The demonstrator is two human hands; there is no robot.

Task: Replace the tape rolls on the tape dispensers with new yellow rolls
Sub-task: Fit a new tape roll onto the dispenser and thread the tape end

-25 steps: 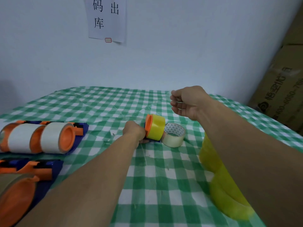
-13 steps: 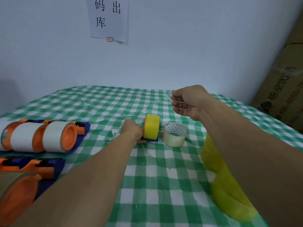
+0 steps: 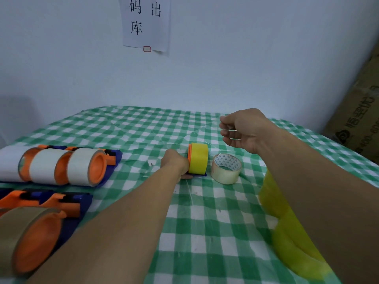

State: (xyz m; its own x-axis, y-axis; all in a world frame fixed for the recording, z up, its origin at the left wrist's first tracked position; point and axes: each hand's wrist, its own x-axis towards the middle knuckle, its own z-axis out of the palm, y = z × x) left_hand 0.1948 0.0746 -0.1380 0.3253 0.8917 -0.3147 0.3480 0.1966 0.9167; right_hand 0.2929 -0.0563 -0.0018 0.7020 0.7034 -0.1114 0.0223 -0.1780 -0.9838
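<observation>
A blue tape dispenser with an orange hub carries a yellow roll and stands on the green checked tablecloth at mid-table. My left hand grips the dispenser from its left side; the fingers are hidden behind it. My right hand hovers up and to the right of the roll with curled fingers. It seems to pinch the end of a thin, nearly clear strip of tape that runs back to the roll. An old clear roll lies flat just right of the dispenser.
Dispensers with white rolls lie at the left, and more dispensers, one with a brown roll, sit at the near left. A stack of yellow rolls stands under my right forearm. A cardboard box leans at the right.
The dispenser with the yellow roll has turned slightly, so less of its orange hub shows. My right hand has stayed raised in nearly the same spot.
</observation>
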